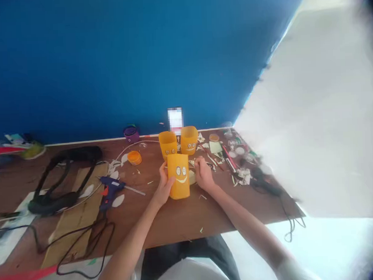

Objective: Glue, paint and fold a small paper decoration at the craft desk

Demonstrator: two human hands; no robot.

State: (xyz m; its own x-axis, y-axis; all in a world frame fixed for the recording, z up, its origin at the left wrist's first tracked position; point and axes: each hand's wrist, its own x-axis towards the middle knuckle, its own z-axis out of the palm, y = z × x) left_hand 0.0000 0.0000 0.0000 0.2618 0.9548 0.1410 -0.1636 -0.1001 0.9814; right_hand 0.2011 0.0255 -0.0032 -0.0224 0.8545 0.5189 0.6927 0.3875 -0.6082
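Observation:
A yellow cup (179, 187) with two drawn eyes and a white smile is gripped by my left hand (165, 185), its thumb across the cup's front left side. My right hand (203, 175) is closed just to the right of the cup, apart from it; what its fingers hold, if anything, is too small to tell. Behind the held cup stand two more yellow cups, one (168, 144) with eyes and another (189, 140) with eyes and a smile.
On the brown table (165, 226) lie a blue glue gun (110, 189), a black looped strap (54, 202), an orange tub (134, 158) and a purple tub (131, 134). Paper scraps, pens and a black tool (265, 183) are at the right. A lit phone (175, 119) stands at the back.

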